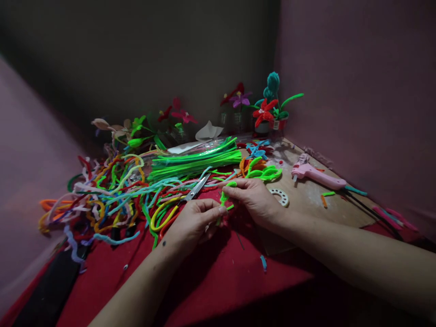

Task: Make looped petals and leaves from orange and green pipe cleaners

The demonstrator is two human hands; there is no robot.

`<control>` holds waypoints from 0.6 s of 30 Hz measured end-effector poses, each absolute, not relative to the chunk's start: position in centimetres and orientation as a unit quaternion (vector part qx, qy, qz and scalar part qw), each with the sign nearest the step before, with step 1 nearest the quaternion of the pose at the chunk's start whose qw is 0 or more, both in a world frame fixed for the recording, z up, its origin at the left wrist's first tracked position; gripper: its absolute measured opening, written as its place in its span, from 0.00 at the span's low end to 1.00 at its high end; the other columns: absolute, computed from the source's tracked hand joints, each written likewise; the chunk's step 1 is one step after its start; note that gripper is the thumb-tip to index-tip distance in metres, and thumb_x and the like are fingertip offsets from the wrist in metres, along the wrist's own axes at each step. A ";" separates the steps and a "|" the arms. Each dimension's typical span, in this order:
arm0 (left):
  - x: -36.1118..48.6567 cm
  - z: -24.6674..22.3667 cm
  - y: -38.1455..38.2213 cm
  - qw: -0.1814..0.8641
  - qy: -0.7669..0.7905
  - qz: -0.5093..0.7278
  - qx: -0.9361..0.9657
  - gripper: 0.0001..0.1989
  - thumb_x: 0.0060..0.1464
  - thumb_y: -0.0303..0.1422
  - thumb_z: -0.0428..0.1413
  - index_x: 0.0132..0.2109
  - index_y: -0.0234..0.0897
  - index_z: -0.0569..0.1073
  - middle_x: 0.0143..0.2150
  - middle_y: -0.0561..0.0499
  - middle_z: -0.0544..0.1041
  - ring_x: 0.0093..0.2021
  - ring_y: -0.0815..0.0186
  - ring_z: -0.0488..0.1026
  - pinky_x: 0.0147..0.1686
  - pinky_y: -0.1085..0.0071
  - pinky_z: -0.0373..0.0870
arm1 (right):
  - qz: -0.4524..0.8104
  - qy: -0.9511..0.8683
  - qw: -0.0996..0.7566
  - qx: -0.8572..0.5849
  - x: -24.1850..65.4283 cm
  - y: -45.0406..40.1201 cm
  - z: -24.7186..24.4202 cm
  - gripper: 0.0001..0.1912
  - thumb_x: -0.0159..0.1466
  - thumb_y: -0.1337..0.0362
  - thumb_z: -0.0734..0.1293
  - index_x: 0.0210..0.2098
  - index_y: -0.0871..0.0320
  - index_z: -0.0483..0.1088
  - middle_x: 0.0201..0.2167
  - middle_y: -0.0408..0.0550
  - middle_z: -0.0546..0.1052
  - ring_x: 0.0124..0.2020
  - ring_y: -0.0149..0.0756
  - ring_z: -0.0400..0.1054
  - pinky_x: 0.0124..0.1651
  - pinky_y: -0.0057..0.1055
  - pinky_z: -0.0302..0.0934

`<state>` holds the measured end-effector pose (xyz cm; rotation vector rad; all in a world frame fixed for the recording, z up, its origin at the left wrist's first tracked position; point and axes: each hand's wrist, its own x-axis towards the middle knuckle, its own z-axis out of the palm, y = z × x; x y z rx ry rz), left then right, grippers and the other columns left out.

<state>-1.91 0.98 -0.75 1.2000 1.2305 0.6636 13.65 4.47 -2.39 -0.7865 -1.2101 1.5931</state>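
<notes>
Both hands meet near the middle of the view around a short, bent green pipe cleaner (223,198). My left hand (197,220) pinches its lower part between thumb and fingers. From the right, my right hand (254,200) grips the upper part with thumb and forefinger. Scissors (197,188) with yellow handles lie open or partly open behind my left hand; their blades point up and to the right. Just beyond my right hand is a white ring with holes (279,197). Bent green loops (265,172) lie behind it.
Tangled coloured pipe cleaners (112,190) cover the left side. A green bundle (197,161) lies behind the scissors. A pink glue gun (318,175) rests on a brown board (299,209) at right. Pipe-cleaner flowers (265,111) stand at the back. A black object (51,290) is at lower left.
</notes>
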 end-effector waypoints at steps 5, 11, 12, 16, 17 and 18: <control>-2.6 -0.4 1.1 0.589 0.544 0.323 0.503 0.14 0.47 0.40 0.57 0.24 0.33 0.66 0.12 0.59 0.61 0.11 0.79 0.51 0.12 0.80 0.43 | 0.660 -0.478 0.480 -0.325 13.6 4.4 -2.1 0.18 0.52 0.58 0.69 0.40 0.60 0.71 0.20 0.37 0.65 0.17 0.21 0.52 0.19 0.22 0.45; -3.7 0.1 1.9 0.510 0.559 0.486 0.436 0.11 0.45 0.37 0.59 0.31 0.35 0.68 0.19 0.59 0.64 0.12 0.81 0.53 0.12 0.82 0.46 | 0.595 -0.654 0.355 -0.303 13.1 2.5 -2.5 0.13 0.56 0.57 0.64 0.23 0.61 0.68 0.16 0.39 0.64 0.18 0.23 0.55 0.21 0.22 0.49; -3.6 0.4 2.0 0.506 0.559 0.484 0.444 0.11 0.45 0.37 0.59 0.31 0.35 0.68 0.19 0.59 0.64 0.12 0.81 0.53 0.11 0.82 0.47 | 0.550 -0.712 0.339 -0.274 12.9 2.1 -2.9 0.13 0.56 0.58 0.64 0.22 0.61 0.69 0.16 0.39 0.64 0.19 0.24 0.56 0.22 0.22 0.49; -1.5 1.6 3.0 0.511 0.561 0.404 0.511 0.10 0.44 0.36 0.59 0.31 0.34 0.69 0.18 0.59 0.64 0.13 0.79 0.55 0.11 0.81 0.49 | 0.341 -0.883 0.300 -0.116 12.3 1.0 -4.5 0.12 0.57 0.59 0.63 0.22 0.60 0.70 0.21 0.43 0.72 0.24 0.27 0.63 0.28 0.23 0.53; -0.6 1.9 3.3 0.506 0.566 0.388 0.523 0.10 0.43 0.36 0.59 0.29 0.33 0.69 0.18 0.58 0.64 0.12 0.79 0.54 0.11 0.81 0.48 | 0.320 -0.896 0.290 -0.107 12.2 0.9 -4.7 0.13 0.57 0.58 0.63 0.23 0.60 0.70 0.21 0.43 0.73 0.24 0.27 0.63 0.28 0.23 0.53; 0.4 2.2 3.7 0.501 0.570 0.370 0.537 0.10 0.43 0.36 0.59 0.28 0.33 0.68 0.17 0.58 0.64 0.12 0.79 0.54 0.10 0.80 0.47 | 0.309 -0.903 0.279 -0.108 12.1 0.9 -4.8 0.13 0.57 0.58 0.63 0.23 0.60 0.71 0.21 0.43 0.73 0.24 0.27 0.64 0.27 0.23 0.53</control>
